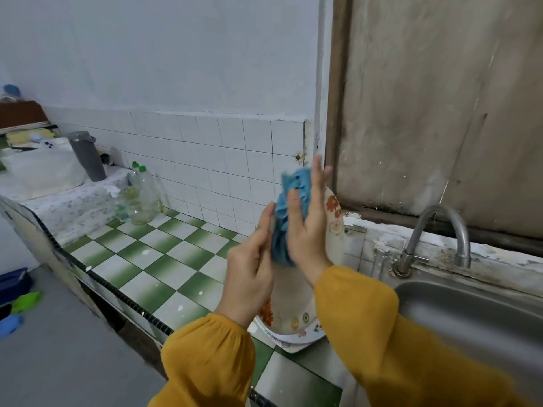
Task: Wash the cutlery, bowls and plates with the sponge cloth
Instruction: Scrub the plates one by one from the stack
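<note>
Head view, centre frame: we note the left hand (249,268) gripping the floral plate (289,306) by its left rim. The plate stands upright over the checkered counter (164,259), left of the sink (470,312). The right hand (308,227), fingers straight, presses the blue sponge cloth (280,239) against the plate.

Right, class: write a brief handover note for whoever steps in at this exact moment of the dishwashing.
Left hand grips the floral plate by its left rim; the plate stands on edge over the tiled counter, beside the sink.
Right hand presses the blue sponge cloth against the plate's face, fingers straight.
Done: wiping this plate is under way.
Left: finish and rinse it; the tap shows no running water. No cutlery or bowls are in view, so their state is unknown.
</note>
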Demonstrator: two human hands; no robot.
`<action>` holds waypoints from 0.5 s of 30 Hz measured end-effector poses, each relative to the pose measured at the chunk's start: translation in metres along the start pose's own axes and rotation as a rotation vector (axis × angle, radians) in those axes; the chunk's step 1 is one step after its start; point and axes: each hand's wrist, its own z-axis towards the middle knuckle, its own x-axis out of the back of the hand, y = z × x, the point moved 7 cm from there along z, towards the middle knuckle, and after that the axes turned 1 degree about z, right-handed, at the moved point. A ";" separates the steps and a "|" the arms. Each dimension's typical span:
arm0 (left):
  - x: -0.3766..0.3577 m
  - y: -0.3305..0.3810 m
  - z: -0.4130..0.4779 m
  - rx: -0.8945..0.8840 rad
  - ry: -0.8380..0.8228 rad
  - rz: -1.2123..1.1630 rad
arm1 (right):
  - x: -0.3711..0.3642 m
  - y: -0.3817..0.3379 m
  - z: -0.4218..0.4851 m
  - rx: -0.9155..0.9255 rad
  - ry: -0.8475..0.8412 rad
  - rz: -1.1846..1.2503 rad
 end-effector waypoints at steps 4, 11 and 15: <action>0.018 0.002 0.008 -0.011 0.121 -0.060 | -0.020 0.010 -0.065 0.084 -0.301 -0.072; 0.026 0.003 0.012 0.014 0.159 -0.110 | 0.053 0.089 -0.048 -0.210 0.007 -0.373; 0.001 -0.001 0.003 0.030 0.041 -0.083 | 0.069 0.060 0.013 -0.109 0.330 -0.277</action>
